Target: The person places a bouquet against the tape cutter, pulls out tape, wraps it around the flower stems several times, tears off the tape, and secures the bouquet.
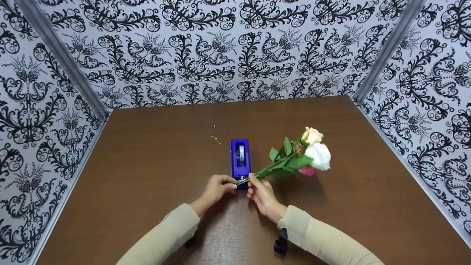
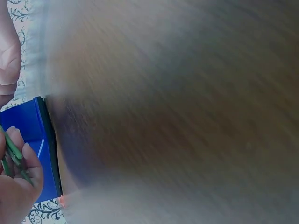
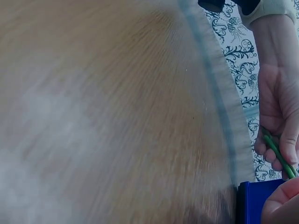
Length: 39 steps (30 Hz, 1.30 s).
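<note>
Holding a flower bunch (image 1: 296,162) across a blue tape dispenser (image 1: 241,170)

Pinching the stem ends at the left of the pair, the left hand (image 1: 216,188) has thumb and fingers closed on them. Its wrist view shows what the head view makes too small: separate, slim green tips (image 2: 16,150) against the skin. The right wrist view adds a smooth stem (image 3: 279,155) running across the same hand.

Next comes the dispenser, an oblong block of glossy plastic standing on the brown, wood-grained table (image 1: 165,154). Only the head view shows the pale roll (image 1: 241,152) in its rectangular opening; the left wrist view gives its dark lower edge. The stems pass over its near end; whether they touch it, I cannot tell.

Just to the right, the right hand (image 1: 264,197) grips the stems higher up, thumb on top. Farther right, seen only from the head, are pointed green leaves and ruffled cream, white and pink blossoms.
</note>
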Available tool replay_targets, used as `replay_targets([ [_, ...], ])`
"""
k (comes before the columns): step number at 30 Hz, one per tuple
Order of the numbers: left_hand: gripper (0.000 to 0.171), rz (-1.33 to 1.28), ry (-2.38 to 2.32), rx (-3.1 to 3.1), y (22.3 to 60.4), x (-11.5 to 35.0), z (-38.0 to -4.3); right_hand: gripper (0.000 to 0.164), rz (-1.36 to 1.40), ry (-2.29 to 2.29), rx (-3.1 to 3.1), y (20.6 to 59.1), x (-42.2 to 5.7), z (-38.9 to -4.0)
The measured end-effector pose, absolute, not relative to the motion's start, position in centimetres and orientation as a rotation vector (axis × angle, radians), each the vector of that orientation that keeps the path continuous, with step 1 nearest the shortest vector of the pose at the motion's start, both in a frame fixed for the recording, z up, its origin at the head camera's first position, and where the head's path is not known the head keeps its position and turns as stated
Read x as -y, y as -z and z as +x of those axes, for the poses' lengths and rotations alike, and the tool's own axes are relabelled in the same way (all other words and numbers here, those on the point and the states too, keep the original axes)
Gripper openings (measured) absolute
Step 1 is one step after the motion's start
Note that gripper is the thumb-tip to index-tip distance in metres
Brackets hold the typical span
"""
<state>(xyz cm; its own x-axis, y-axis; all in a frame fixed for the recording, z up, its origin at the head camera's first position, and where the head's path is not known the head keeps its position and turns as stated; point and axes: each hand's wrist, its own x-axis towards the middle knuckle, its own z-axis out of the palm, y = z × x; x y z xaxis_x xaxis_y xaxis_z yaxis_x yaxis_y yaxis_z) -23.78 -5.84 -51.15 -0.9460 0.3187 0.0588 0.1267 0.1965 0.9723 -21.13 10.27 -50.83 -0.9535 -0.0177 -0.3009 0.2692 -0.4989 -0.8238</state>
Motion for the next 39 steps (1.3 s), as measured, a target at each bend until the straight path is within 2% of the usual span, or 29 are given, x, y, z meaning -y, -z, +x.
replay_targets([
  [5,0.011,0.465,-1.702,-2.577,50.8,5.9,-24.0,0.003,0.404,2.566,-1.476,50.8,-10.1,-21.3],
  [16,0.014,0.637,-1.629,-2.738,51.1,6.3,-24.1,0.007,0.375,2.504,-1.456,50.8,-10.1,-21.3],
  [24,0.017,0.74,-1.659,-2.807,51.4,6.1,-24.1,0.021,0.344,2.482,-1.581,51.3,-9.6,-21.3],
  [28,0.018,0.78,-1.662,-2.802,51.4,6.0,-24.1,0.022,0.375,2.502,-1.64,51.5,-9.1,-21.4],
  [34,0.021,0.632,-1.558,-2.658,50.3,6.5,-24.9,0.019,0.348,2.494,-1.714,51.6,-8.9,-21.5],
  [39,0.042,0.4,-1.435,-2.548,49.2,6.1,-26.7,0.019,0.332,2.451,-1.793,51.4,-8.8,-21.6],
])
